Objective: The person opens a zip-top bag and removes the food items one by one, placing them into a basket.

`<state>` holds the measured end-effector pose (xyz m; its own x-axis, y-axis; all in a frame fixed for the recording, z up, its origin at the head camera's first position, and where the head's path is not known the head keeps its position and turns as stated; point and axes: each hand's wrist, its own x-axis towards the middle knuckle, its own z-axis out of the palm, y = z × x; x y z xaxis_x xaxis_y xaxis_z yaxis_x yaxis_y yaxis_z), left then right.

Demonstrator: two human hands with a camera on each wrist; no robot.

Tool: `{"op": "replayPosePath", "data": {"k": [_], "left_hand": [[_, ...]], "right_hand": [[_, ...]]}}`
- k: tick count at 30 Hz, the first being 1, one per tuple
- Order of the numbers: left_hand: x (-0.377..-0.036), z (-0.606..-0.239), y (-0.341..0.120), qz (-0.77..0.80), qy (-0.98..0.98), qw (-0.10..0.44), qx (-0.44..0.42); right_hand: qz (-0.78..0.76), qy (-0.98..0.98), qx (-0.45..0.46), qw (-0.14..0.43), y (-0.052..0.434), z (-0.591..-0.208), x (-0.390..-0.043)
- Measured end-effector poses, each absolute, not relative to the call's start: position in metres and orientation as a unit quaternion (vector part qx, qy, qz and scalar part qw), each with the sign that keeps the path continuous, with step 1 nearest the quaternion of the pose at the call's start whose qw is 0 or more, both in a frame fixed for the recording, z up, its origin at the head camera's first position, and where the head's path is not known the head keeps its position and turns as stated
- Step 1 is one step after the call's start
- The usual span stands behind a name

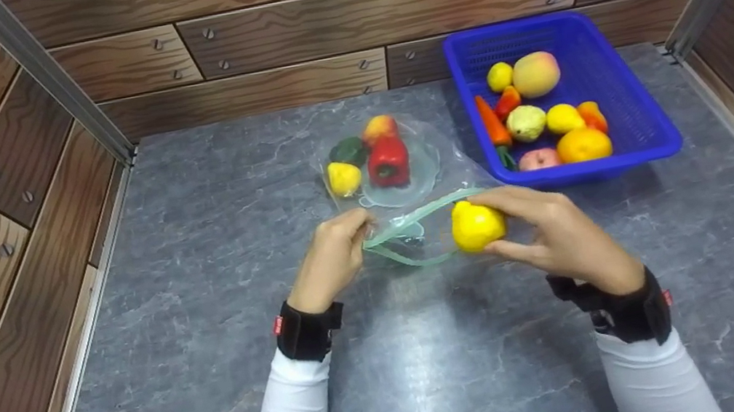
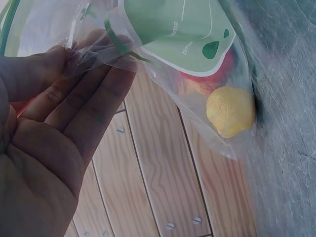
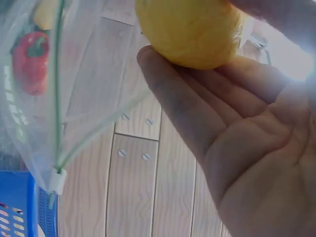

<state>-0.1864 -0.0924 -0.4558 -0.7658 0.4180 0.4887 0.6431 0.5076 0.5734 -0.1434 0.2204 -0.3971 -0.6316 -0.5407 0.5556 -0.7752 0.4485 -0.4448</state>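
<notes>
A clear zip bag (image 1: 450,148) with a pale green zip edge lies with its mouth spread toward me. My left hand (image 1: 333,259) pinches one corner of that mouth between thumb and fingers. In my right hand (image 1: 555,228) a yellow pear (image 1: 478,225) is held between thumb and fingertips, right at the bag's opening. Inside the bag are a red bell pepper (image 1: 388,160), a yellow fruit (image 1: 344,178), a dark green piece (image 1: 348,153) and a red-and-yellow fruit (image 1: 380,128). The right wrist view shows a white slider (image 3: 58,181) at one end of the zip.
A blue plastic basket (image 1: 646,110) stands at the back right, close to the bag. It holds several pieces, among them a peach (image 1: 536,74), an orange (image 1: 584,144) and a carrot (image 1: 492,121). Wood-patterned walls (image 1: 281,35) enclose the grey marbled table (image 1: 217,377) at the back and sides.
</notes>
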Motion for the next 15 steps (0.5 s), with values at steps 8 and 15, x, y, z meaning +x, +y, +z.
{"op": "replayPosePath", "data": {"k": [8,15], "left_hand": [[-0.185,-0.455,-0.094,-0.384,-0.856,0.154,-0.31],[-0.185,-0.455,-0.093,-0.382,-0.857,0.15,-0.31]], "right_hand": [[0.409,-0.813,0.386,0.151,0.232,-0.385,-0.14],[0.434,-0.803,0.366,0.183,0.242,-0.377,-0.147]]}}
